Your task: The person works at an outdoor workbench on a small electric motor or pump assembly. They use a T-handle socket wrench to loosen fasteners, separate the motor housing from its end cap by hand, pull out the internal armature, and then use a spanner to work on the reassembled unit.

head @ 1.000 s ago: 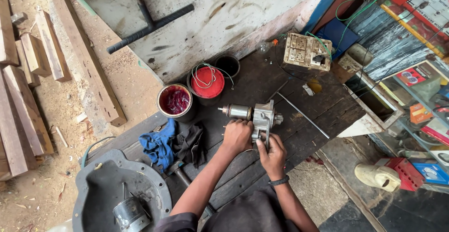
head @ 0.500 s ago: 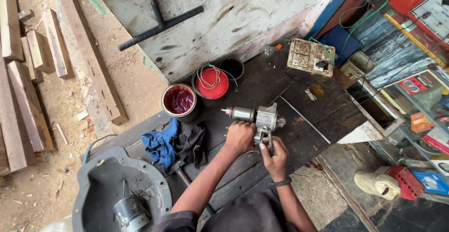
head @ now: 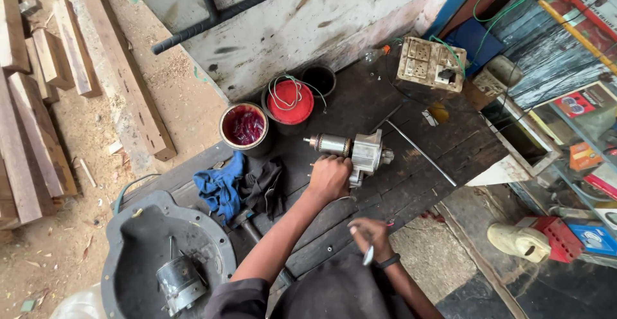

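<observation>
Left hand (head: 329, 176) clasps one ribbed metal starter motor (head: 350, 150) on dark planks (head: 411, 184); right hand (head: 371, 235), nearer, pinches a thin silvery tool (head: 367, 255).

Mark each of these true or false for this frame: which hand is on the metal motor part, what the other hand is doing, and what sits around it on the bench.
1. The left hand rests on the metal motor part on the dark workbench. True.
2. The right hand also grips the motor part. False: it is drawn back near the body, holding a small slim object.
3. A blue cloth lies on the bench, left of the motor part. True.
4. The round tin behind the cloth is empty. False: it holds red material.
5. A long thin metal rod lies right of the motor part. True.
</observation>
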